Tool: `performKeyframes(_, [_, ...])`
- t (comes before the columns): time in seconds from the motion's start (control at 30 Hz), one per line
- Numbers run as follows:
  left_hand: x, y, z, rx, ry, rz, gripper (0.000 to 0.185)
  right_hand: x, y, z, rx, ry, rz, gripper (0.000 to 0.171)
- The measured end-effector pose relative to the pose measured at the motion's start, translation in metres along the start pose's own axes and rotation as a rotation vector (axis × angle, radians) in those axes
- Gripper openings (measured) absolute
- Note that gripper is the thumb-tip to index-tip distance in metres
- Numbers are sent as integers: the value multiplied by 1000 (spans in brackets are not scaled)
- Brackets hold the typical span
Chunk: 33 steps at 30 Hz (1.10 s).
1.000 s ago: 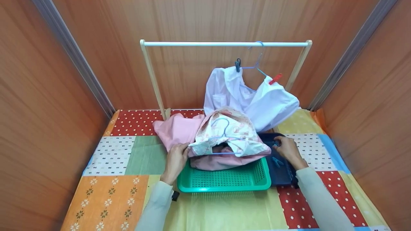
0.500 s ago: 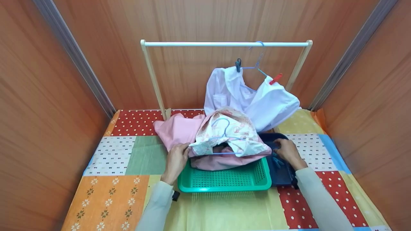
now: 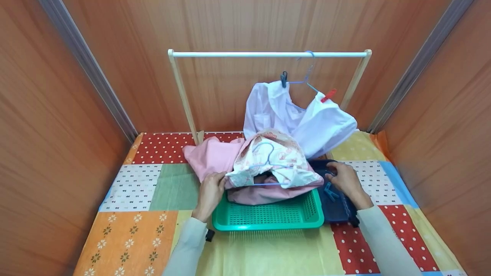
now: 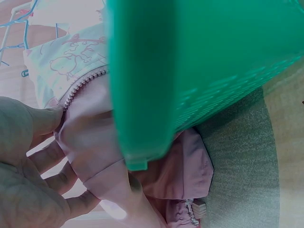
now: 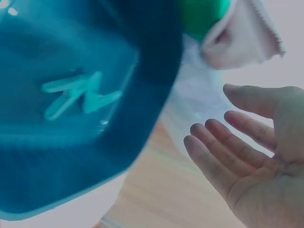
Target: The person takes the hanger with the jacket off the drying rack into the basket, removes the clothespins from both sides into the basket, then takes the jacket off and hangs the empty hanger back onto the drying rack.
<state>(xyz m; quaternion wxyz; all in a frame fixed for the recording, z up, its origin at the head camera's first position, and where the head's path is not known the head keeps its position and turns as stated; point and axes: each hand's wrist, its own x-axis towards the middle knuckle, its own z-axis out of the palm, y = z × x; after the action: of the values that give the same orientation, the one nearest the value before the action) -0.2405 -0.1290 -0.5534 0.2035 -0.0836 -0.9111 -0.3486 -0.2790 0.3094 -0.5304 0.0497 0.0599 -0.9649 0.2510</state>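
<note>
So far 1 garment looks finished: the white shirt (image 3: 299,119) hangs on a blue hanger from the rail (image 3: 268,54) at the back, pinned with a dark peg (image 3: 284,78) on one shoulder and a red peg (image 3: 328,94) on the other.

The next piece is only partway there, I'd say. The floral top (image 3: 274,161) already has a light blue hanger (image 3: 264,159) lying in or on it, but it sits on the heap over the green basket (image 3: 268,214), not on the rail, and I see no pegs on it. Under it is a pink garment (image 3: 215,155) spilling out of the basket toward the left of the worktop (image 3: 130,234), so that 1 looks untouched.

Left hand (image 3: 210,191) is at the basket's left edge with its grip pinching the pink fabric; in the left wrist view the fingers (image 4: 47,159) curl against the pink cloth beside the zip.

Right hand (image 3: 345,181) is over the dark blue tray (image 3: 337,209) just right of the basket, where a blue peg (image 3: 330,191) lies. The right wrist view shows the fingers (image 5: 237,152) spread and relaxed, holding nothing, so no peg picked up yet.

My guess: 1 done, 2 to go.
</note>
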Motion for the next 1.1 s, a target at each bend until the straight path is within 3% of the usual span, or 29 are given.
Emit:
performKeyframes(0.67, [-2,2,-2,-7,6,14,16,-20,-60,-20,25,201,-233,34])
performKeyframes(1.1, [-1,1,0,11,-8,-8,17,-18,-88,-13,57,239,-333,29])
